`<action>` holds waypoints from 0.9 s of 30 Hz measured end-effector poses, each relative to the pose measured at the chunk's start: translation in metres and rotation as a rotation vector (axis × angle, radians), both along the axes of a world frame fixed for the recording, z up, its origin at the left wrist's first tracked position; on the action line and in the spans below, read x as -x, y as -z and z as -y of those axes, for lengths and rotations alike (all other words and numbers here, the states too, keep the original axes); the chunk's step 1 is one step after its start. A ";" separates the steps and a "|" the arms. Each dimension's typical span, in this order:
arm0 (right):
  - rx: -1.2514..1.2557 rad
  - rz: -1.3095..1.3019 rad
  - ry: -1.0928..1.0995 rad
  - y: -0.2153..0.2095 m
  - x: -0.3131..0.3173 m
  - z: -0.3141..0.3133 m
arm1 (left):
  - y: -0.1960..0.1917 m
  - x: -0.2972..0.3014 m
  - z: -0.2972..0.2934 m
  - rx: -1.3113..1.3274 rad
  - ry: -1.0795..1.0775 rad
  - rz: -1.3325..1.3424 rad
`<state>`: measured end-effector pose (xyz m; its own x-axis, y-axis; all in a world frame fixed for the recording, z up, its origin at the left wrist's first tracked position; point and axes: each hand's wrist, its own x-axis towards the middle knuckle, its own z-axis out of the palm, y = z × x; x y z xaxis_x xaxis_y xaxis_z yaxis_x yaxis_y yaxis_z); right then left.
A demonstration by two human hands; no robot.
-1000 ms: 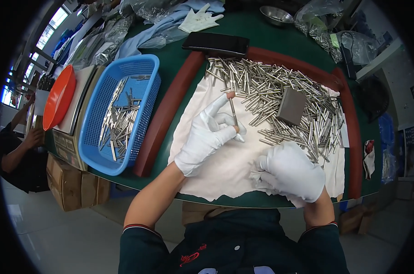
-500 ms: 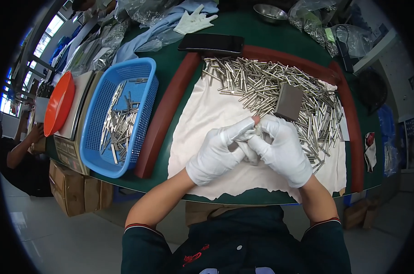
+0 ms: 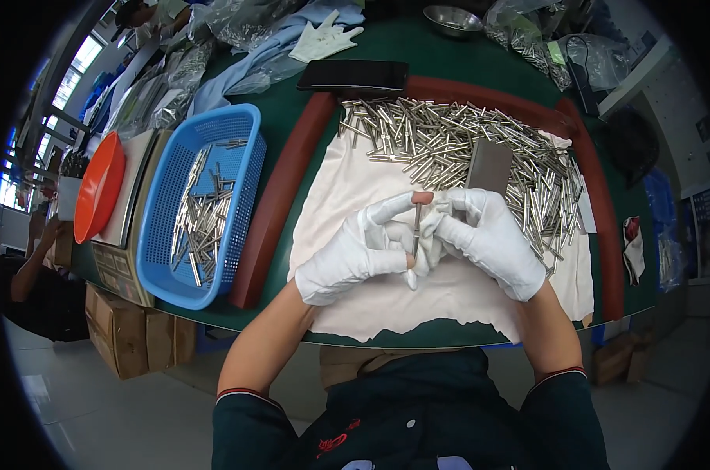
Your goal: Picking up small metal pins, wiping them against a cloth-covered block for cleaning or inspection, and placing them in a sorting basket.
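Both my hands wear white gloves with some bare fingertips showing. My left hand [image 3: 355, 249] pinches a slim metal pin [image 3: 417, 229] upright, its ends between forefinger and thumb. Close against it, my right hand [image 3: 488, 239] has its fingers curled round crumpled white material, which I cannot tell apart from the glove. Below both hands spreads a pale cloth [image 3: 331, 188]. Beyond them lies a wide heap of similar metal pins [image 3: 425, 137], with a dark grey-brown block [image 3: 489, 165] standing on its near part, just past my right hand.
Reddish-brown bars [image 3: 281, 211] frame the cloth. Left of them stands a blue plastic basket [image 3: 257, 153] holding more pins, then an orange dish [image 3: 98, 188]. A black phone [image 3: 353, 76] rests at the far bar; a metal bowl [image 3: 453, 22] sits behind. Another person works at far left.
My hands have drawn apart a little, and the left one has turned, so the pin now shows between its finger and thumb. The view has shifted slightly.
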<state>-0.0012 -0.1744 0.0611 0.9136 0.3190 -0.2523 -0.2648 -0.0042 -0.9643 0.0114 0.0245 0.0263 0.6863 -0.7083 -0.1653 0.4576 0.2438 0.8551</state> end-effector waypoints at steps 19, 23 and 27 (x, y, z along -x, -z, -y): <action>0.053 0.138 0.045 0.013 0.020 -0.010 | 0.005 0.005 0.000 0.096 0.088 0.083; -0.063 0.003 -0.021 0.012 0.020 -0.011 | 0.001 0.009 -0.006 0.173 0.143 0.043; 0.064 0.214 0.149 0.028 0.022 -0.014 | 0.001 0.008 -0.001 0.100 -0.022 0.155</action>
